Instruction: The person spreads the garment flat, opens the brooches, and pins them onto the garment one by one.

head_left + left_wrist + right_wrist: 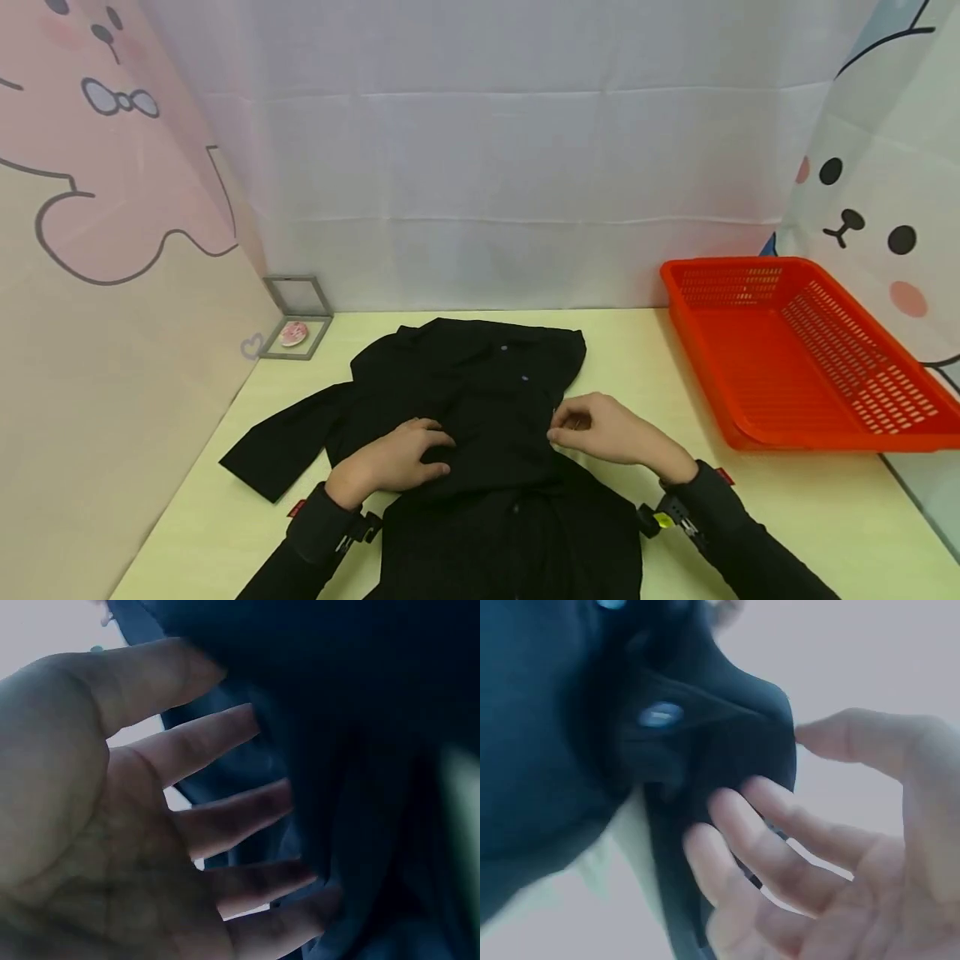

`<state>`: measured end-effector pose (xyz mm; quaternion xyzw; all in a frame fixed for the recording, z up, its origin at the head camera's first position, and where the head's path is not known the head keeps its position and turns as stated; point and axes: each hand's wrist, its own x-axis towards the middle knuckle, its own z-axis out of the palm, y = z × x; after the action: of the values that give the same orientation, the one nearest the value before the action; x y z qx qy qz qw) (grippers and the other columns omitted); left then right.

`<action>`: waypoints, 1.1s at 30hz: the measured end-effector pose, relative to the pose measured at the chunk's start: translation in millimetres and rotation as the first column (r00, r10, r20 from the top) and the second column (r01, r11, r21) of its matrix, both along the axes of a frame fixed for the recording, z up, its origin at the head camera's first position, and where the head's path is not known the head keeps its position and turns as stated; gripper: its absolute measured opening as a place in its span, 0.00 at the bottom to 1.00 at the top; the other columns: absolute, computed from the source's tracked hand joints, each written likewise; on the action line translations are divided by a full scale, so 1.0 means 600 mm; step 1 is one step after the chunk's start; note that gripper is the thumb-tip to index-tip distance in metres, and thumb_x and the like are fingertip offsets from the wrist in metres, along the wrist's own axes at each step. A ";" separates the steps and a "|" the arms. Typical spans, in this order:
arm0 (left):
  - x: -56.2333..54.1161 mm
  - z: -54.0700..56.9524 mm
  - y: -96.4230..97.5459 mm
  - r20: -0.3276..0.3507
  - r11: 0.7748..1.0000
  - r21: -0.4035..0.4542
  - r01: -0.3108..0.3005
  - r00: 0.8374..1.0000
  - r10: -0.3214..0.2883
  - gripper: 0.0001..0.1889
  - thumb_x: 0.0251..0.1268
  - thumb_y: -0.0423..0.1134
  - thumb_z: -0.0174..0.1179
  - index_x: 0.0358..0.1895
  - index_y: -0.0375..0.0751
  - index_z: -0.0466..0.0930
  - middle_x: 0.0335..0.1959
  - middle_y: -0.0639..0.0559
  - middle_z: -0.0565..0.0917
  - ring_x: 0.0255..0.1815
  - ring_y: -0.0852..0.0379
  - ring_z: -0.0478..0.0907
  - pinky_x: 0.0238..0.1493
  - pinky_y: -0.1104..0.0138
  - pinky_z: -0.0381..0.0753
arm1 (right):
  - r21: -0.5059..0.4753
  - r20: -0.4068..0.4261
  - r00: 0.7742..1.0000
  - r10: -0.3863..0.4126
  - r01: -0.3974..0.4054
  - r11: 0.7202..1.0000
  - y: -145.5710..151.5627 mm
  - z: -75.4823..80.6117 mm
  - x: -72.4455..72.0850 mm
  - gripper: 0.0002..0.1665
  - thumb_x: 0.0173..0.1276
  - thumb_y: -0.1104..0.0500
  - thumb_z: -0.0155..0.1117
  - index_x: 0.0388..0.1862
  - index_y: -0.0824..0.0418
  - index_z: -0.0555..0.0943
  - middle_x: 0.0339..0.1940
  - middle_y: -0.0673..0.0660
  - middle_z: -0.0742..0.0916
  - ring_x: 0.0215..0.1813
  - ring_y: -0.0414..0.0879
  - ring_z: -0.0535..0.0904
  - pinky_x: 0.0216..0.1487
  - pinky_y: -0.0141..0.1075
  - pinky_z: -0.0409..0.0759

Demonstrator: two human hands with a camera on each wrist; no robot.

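Observation:
A black button-up shirt lies spread on the pale yellow table, one sleeve angled out to the left. Over its left middle rests my left hand, fingers spread and loosely bent; in the left wrist view the fingertips meet the dark cloth. My right hand is at the shirt's right edge, with fingers loosely bent. In the right wrist view, its thumb tip is right at the cloth's edge and the other fingertips overlap the cloth, apart from the thumb. A shiny button shows close by.
A red plastic basket with slotted sides stands at the table's right. Back left, a small grey-framed open case holds a pink round item. White cloth hangs behind the table, and printed curtains flank both sides.

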<state>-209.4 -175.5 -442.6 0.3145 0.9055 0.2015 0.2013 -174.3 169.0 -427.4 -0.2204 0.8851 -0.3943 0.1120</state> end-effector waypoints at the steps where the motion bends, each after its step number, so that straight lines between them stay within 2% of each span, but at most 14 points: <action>1: 0.003 -0.002 0.001 0.012 1.000 -0.008 0.000 1.000 0.000 0.19 0.73 0.43 0.65 0.62 0.40 0.82 0.69 0.37 0.75 0.72 0.34 0.69 0.70 0.42 0.72 | -0.013 -0.007 1.000 -0.028 0.028 1.000 0.000 0.003 -0.007 0.07 0.73 0.54 0.67 0.39 0.57 0.87 0.32 0.48 0.87 0.33 0.41 0.79 0.35 0.32 0.78; 5: 0.010 -0.007 0.007 0.007 1.000 -0.008 -0.025 1.000 0.025 0.17 0.72 0.42 0.66 0.60 0.42 0.85 0.69 0.36 0.73 0.73 0.33 0.67 0.71 0.41 0.70 | -0.039 -0.035 0.989 -0.143 0.142 0.989 0.000 0.011 -0.033 0.08 0.74 0.57 0.65 0.41 0.61 0.87 0.34 0.52 0.88 0.34 0.42 0.80 0.35 0.35 0.79; 9: 0.008 -0.015 0.012 0.002 0.998 0.003 -0.062 0.998 0.062 0.16 0.71 0.40 0.67 0.58 0.42 0.85 0.71 0.35 0.72 0.74 0.35 0.67 0.72 0.43 0.70 | -0.064 -0.023 0.980 -0.196 0.194 0.979 0.001 0.006 -0.056 0.09 0.76 0.61 0.63 0.45 0.65 0.86 0.37 0.57 0.88 0.34 0.46 0.81 0.34 0.37 0.80; 12: 0.004 -0.022 0.014 -0.030 0.994 0.017 -0.110 0.993 0.111 0.15 0.66 0.39 0.71 0.54 0.42 0.84 0.69 0.36 0.74 0.70 0.36 0.72 0.68 0.45 0.74 | -0.045 -0.006 0.985 -0.175 0.174 0.984 -0.003 -0.007 -0.067 0.09 0.76 0.61 0.62 0.46 0.66 0.86 0.38 0.58 0.87 0.35 0.47 0.82 0.33 0.37 0.80; 15: 0.001 -0.028 0.016 -0.124 0.990 0.014 -0.139 0.982 0.139 0.13 0.62 0.37 0.74 0.48 0.43 0.84 0.61 0.38 0.78 0.55 0.41 0.79 0.55 0.49 0.81 | 0.001 0.021 0.994 -0.109 0.109 0.994 -0.010 -0.023 -0.069 0.09 0.76 0.62 0.62 0.46 0.65 0.85 0.38 0.57 0.87 0.34 0.46 0.81 0.33 0.36 0.80; 18: 0.000 -0.034 0.017 -0.247 0.994 -0.001 -0.110 0.963 0.107 0.08 0.61 0.33 0.74 0.39 0.44 0.84 0.49 0.42 0.80 0.40 0.47 0.78 0.42 0.54 0.82 | 0.047 0.028 0.999 -0.036 0.035 0.998 -0.016 -0.036 -0.063 0.09 0.76 0.62 0.62 0.46 0.65 0.86 0.37 0.55 0.88 0.34 0.42 0.80 0.34 0.35 0.79; 21: 0.001 -0.035 0.018 -0.324 0.997 -0.003 -0.073 0.944 0.068 0.06 0.63 0.30 0.70 0.34 0.44 0.83 0.39 0.45 0.79 0.32 0.52 0.75 0.34 0.58 0.80 | 0.067 0.036 0.999 -0.015 0.013 0.998 -0.012 -0.043 -0.053 0.09 0.77 0.61 0.61 0.47 0.65 0.85 0.38 0.55 0.88 0.34 0.41 0.81 0.35 0.34 0.79; 23: 0.004 -0.028 0.016 -0.338 0.997 0.003 -0.074 0.938 0.071 0.05 0.64 0.30 0.69 0.34 0.44 0.84 0.36 0.48 0.79 0.31 0.54 0.75 0.32 0.61 0.79 | 0.060 0.040 0.999 -0.026 0.023 0.998 -0.005 -0.043 -0.049 0.10 0.78 0.61 0.59 0.47 0.65 0.85 0.39 0.56 0.88 0.34 0.42 0.82 0.35 0.34 0.80; 27: 0.012 0.001 0.009 -0.344 0.991 0.042 -0.130 0.929 0.137 0.04 0.65 0.33 0.70 0.36 0.45 0.84 0.35 0.52 0.81 0.32 0.56 0.77 0.31 0.64 0.78 | 0.049 0.053 0.993 -0.102 0.099 0.994 0.016 -0.040 -0.053 0.10 0.78 0.63 0.59 0.47 0.67 0.85 0.37 0.57 0.88 0.32 0.43 0.83 0.32 0.35 0.79; 31: 0.023 0.033 -0.002 -0.374 0.983 0.040 -0.177 0.910 0.178 0.05 0.64 0.35 0.72 0.36 0.48 0.85 0.36 0.53 0.82 0.31 0.57 0.79 0.29 0.65 0.77 | 0.040 -0.018 0.976 -0.219 0.220 0.975 0.028 -0.030 -0.075 0.09 0.76 0.63 0.61 0.46 0.68 0.85 0.38 0.60 0.88 0.34 0.45 0.83 0.33 0.36 0.79; 33: 0.028 0.043 -0.005 -0.371 0.983 0.014 -0.185 0.912 0.176 0.05 0.64 0.36 0.73 0.36 0.49 0.85 0.36 0.55 0.82 0.30 0.58 0.79 0.28 0.66 0.76 | 0.028 -0.074 0.959 -0.275 0.278 0.960 0.029 -0.022 -0.090 0.10 0.75 0.63 0.62 0.47 0.69 0.85 0.40 0.62 0.89 0.37 0.49 0.83 0.35 0.37 0.79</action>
<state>-192.3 -178.7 -417.0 0.2598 0.9544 0.1465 0.0109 -228.4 186.7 -440.6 -0.1059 0.9179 -0.3813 0.0292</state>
